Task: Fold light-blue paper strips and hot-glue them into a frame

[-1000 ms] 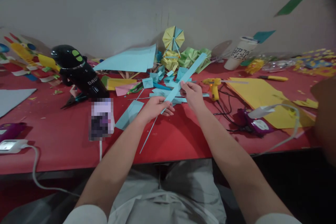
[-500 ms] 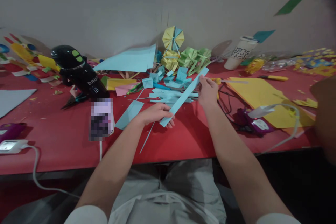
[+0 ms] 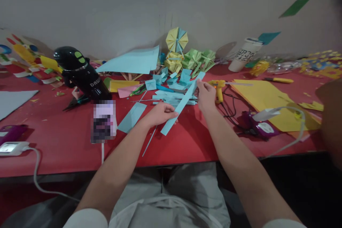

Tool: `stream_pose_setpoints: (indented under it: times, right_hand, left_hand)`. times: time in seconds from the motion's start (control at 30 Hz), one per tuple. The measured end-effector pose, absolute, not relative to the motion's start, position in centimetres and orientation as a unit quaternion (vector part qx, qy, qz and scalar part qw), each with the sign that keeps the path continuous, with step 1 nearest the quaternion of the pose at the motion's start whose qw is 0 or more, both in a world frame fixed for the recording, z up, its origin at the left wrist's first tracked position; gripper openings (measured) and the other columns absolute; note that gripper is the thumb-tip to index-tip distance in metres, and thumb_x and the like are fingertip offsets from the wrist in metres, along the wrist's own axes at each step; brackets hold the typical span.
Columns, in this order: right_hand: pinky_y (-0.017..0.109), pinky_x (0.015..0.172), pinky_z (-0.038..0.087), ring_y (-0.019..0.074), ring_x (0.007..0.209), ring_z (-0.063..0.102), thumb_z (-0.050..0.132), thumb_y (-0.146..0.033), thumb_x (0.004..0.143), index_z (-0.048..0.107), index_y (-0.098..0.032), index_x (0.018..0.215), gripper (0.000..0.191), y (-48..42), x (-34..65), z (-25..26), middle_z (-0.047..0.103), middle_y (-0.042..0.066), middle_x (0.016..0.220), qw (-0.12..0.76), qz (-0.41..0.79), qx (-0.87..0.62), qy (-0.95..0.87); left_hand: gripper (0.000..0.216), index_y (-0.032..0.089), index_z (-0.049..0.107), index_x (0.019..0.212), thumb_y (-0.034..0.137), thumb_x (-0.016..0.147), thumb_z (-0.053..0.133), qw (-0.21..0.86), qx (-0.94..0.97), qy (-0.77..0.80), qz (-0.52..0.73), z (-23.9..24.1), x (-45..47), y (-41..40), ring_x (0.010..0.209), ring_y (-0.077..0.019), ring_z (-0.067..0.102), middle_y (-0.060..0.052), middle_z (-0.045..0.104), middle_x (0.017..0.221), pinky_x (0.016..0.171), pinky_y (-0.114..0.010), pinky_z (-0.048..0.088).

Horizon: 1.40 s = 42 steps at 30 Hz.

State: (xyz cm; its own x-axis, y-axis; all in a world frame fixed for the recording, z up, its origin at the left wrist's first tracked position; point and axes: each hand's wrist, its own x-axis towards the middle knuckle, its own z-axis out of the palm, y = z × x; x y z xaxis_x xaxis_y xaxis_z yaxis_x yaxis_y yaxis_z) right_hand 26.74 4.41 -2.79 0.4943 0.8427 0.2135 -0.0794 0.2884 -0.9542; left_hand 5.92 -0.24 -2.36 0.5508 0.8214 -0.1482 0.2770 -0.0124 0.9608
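Strip lower than before, right hand moved out to pinch its far end, left hand pinching the near end, stretched straight.

Both hands hold a long light-blue paper strip slantwise over the red table. The left hand pinches its lower part, the right hand its upper end. Blue paper scraps lie just behind, a yellow glue gun beside the right hand.
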Motion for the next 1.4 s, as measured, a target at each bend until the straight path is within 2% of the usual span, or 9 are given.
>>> stream_pose_setpoints:
  times: [0.17,0.33,0.53,0.73,0.97,1.17,1.4]
  right_hand:
    - [0.023,0.041,0.031,0.0076,0.043,0.041,0.078,-0.063,0.065,0.052,-0.021,0.06,0.05,4.3,26.5,-2.6,0.045,-0.006,0.049,0.699,0.393,-0.467,-0.372]
    - [0.023,0.049,0.039,0.0079,0.05,0.048,0.085,-0.06,0.056,0.062,-0.019,0.06,0.048,3.4,25.6,-2.6,0.055,-0.003,0.056,0.596,0.483,-0.453,-0.454]
    - [0.024,0.053,0.04,0.0097,0.053,0.05,0.08,-0.065,0.062,0.059,-0.019,0.057,0.051,2.5,24.4,-2.6,0.055,-0.002,0.054,0.51,0.514,-0.439,-0.533]
    - [0.026,0.052,0.035,0.0095,0.051,0.043,0.071,-0.072,0.068,0.05,-0.02,0.056,0.058,2.2,24.1,-2.3,0.051,-0.003,0.051,0.501,0.44,-0.456,-0.589]
    - [0.027,0.051,0.032,0.0102,0.05,0.038,0.064,-0.071,0.075,0.043,-0.022,0.056,0.057,2.2,23.7,-2.5,0.046,-0.003,0.05,0.489,0.385,-0.47,-0.626]
    - [0.027,0.053,0.033,0.0101,0.051,0.04,0.064,-0.069,0.076,0.046,-0.021,0.054,0.056,2.0,23.6,-2.3,0.047,-0.003,0.05,0.487,0.397,-0.463,-0.625]
    - [0.027,0.054,0.037,0.0111,0.051,0.046,0.067,-0.074,0.069,0.055,-0.02,0.059,0.057,2.1,23.2,-2.4,0.05,-0.003,0.052,0.499,0.447,-0.463,-0.58]
  left_hand:
    - [0.013,0.016,0.065,0.075,0.026,0.083,0.067,0.576,0.66,0.417,0.243,-1.9,6.2,-0.6,0.07,-0.0183,0.07,-0.007,0.075,0.077,0.064,-0.028,0.052]
    - [0.013,0.015,0.063,0.076,0.024,0.085,0.063,0.565,0.646,0.426,0.286,-1.6,6.4,-0.6,0.068,-0.0174,0.07,-0.008,0.074,0.076,0.062,-0.026,0.052]
    - [0.019,0.016,0.058,0.069,0.026,0.084,0.06,0.525,0.658,0.431,0.326,-1.5,6.6,-0.6,0.067,-0.0166,0.068,-0.007,0.071,0.072,0.059,-0.024,0.048]
    - [0.024,0.017,0.053,0.063,0.03,0.081,0.062,0.465,0.693,0.432,0.341,-2.0,6.7,-0.3,0.06,-0.0142,0.06,0.0,0.061,0.06,0.055,-0.024,0.043]
    - [0.023,0.017,0.056,0.066,0.034,0.08,0.063,0.52,0.662,0.416,0.343,-2.4,6.8,-0.1,0.065,-0.0169,0.066,-0.002,0.066,0.064,0.059,-0.025,0.048]
    - [0.024,0.016,0.06,0.069,0.036,0.083,0.059,0.504,0.677,0.419,0.336,-2.2,6.6,-0.2,0.062,-0.0163,0.065,-0.005,0.07,0.069,0.057,-0.026,0.047]
    - [0.026,0.018,0.051,0.064,0.033,0.083,0.06,0.5,0.663,0.429,0.354,-2.2,6.7,-0.2,0.059,-0.0145,0.061,-0.001,0.066,0.064,0.054,-0.024,0.043]
